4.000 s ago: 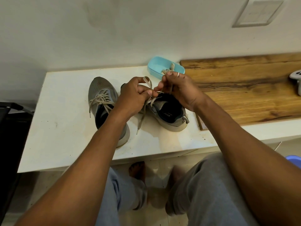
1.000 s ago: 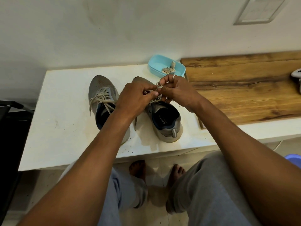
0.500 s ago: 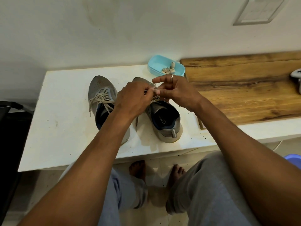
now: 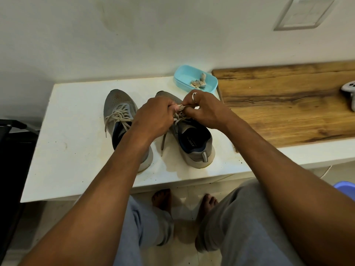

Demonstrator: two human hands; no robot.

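Note:
Two grey sneakers stand side by side on a white bench [image 4: 63, 150]. The left sneaker [image 4: 119, 114] has its beige laces loosely tied. Over the tongue of the right sneaker [image 4: 194, 144], my left hand [image 4: 153, 118] and my right hand [image 4: 205, 110] meet, and both pinch its beige shoelace [image 4: 180, 107] between curled fingers. One loose end of that lace hangs down the shoe's left side to the bench. A ring sits on a finger of my right hand.
A light blue tray [image 4: 184, 77] with small beige scraps stands at the back by the wall. A wooden board [image 4: 288, 104] covers the bench to the right, with a white controller [image 4: 349, 93] at its far edge. Black furniture [image 4: 11, 143] stands left. My bare feet rest below.
The right sneaker was set back down on the bench and turned straighter. My hands have drawn closer together over its tongue, and my right fingers have curled in on the lace.

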